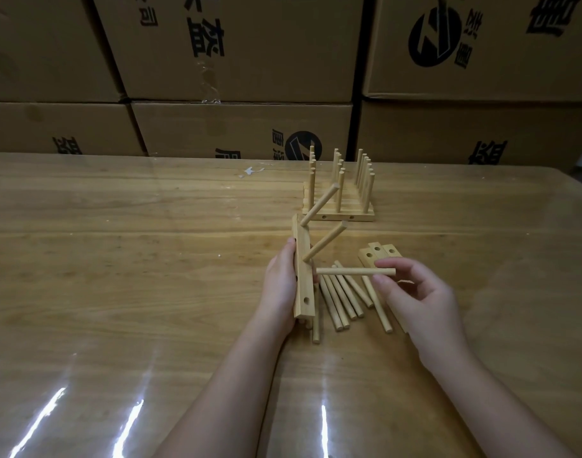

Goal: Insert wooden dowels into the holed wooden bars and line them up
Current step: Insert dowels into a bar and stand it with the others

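Stacked printed cardboard boxes (236,54) behind glossy wooden table (118,259); white scrap (250,171).

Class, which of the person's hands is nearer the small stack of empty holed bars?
Right. The right hand, pinching a dowel, sits just in front of the stack; the left hand grips a bar left of the loose dowels.

Dowels (341,295), bars (302,276) pale yellow wood; table (118,242) golden-brown, grained; boxes (236,47) brown, black print.

Dim, glare streaks, wide-angle warp
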Tool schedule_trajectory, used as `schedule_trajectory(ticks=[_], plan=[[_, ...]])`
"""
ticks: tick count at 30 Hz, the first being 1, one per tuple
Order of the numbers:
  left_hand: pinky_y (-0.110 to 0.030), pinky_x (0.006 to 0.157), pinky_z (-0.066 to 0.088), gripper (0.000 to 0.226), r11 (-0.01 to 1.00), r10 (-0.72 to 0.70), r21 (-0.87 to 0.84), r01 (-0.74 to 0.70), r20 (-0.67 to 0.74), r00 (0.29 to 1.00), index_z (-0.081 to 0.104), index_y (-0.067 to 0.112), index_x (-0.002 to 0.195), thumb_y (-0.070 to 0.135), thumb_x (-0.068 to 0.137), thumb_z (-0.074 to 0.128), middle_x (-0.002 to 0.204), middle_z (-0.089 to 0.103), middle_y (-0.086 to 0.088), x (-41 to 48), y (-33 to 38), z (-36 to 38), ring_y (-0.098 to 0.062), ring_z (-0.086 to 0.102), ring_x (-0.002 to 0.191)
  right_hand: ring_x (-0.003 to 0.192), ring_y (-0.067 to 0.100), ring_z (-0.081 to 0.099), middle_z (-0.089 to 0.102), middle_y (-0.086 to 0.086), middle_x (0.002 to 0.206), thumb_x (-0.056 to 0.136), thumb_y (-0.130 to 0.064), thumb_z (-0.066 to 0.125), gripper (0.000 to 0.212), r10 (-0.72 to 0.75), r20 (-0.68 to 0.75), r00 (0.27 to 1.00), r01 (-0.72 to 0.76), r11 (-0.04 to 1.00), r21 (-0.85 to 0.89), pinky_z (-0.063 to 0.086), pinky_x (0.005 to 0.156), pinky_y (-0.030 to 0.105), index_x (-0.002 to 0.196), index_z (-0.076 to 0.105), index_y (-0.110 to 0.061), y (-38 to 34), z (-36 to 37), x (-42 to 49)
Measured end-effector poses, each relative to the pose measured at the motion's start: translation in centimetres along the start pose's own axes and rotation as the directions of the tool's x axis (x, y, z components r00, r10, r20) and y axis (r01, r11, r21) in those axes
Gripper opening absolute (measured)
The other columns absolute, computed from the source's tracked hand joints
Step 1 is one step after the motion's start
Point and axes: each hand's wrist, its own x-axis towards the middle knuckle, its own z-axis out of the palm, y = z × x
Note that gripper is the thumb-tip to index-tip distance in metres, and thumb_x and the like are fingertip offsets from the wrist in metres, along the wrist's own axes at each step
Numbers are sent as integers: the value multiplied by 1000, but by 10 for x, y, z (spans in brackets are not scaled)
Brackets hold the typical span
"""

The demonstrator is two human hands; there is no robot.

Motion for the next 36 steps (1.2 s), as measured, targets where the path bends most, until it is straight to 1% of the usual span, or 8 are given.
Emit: schedule_trajectory(ticks=[6,11,17,21,24,27,33,36], plan=[[-22,49,48,41,1000,8,-11,-8,22,1000,60,10,78,39,99,41,52,58,1,3,-3,-2,-10,56,48,71,4,55,64,-5,80,81,-19,67,14,-96,-48,994,92,993,-72,45,64,12,83,68,-32,-1,-1,-1],[-22,48,49,41,1000,-4,-20,5,32,999,62,11,81,41,99,42,53,59,2,4,-4,-2,-9,57,47,66,4,53,62,-5,74,81,-28,62,8,-139,-34,990,133,982,-134,43,58,13,86,67,-34,-1,-1,-3],[-19,45,47,43,1000,23,0,-23,32,999,62,10,76,39,99,40,51,58,2,3,-4,-3,-8,56,45,66,8,52,57,-9,67,84,-15,64,11,-216,106,971,241,887,-395,40,54,14,90,68,-22,6,2,-4],[-25,50,50,41,1000,3,-30,-2,35,999,63,11,80,38,100,40,52,58,1,4,-4,-2,-11,56,47,67,6,61,66,-7,75,87,-19,55,12,-201,99,975,216,959,-182,45,54,14,90,65,-24,0,1,-7],[-26,52,47,41,998,2,-59,-1,20,1000,64,11,79,37,100,40,52,57,0,5,-4,-3,-12,54,47,75,7,65,69,-6,84,89,-5,54,19,-169,150,974,180,982,-58,53,65,19,91,65,-20,-3,2,-8],[-28,52,45,41,994,-15,-108,18,23,1000,64,11,81,36,100,40,52,56,0,6,-4,-4,-12,53,46,72,9,64,68,-6,82,88,3,53,23,-136,174,975,132,991,31,52,66,17,91,65,-16,-5,3,-7],[-29,52,46,38,991,-16,-135,19,21,1000,64,10,86,37,100,41,53,55,0,8,-5,-3,-14,53,47,73,10,62,66,-5,81,88,2,54,28,-154,223,963,157,988,0,51,69,18,94,67,-22,-4,1,-6],[-29,51,47,39,990,-12,-140,16,25,1000,63,12,79,38,99,41,52,55,0,8,-6,-5,-13,53,46,75,11,60,64,-10,87,88,3,54,33,-227,290,930,265,959,-99,50,67,24,100,68,-25,-4,1,-7]])
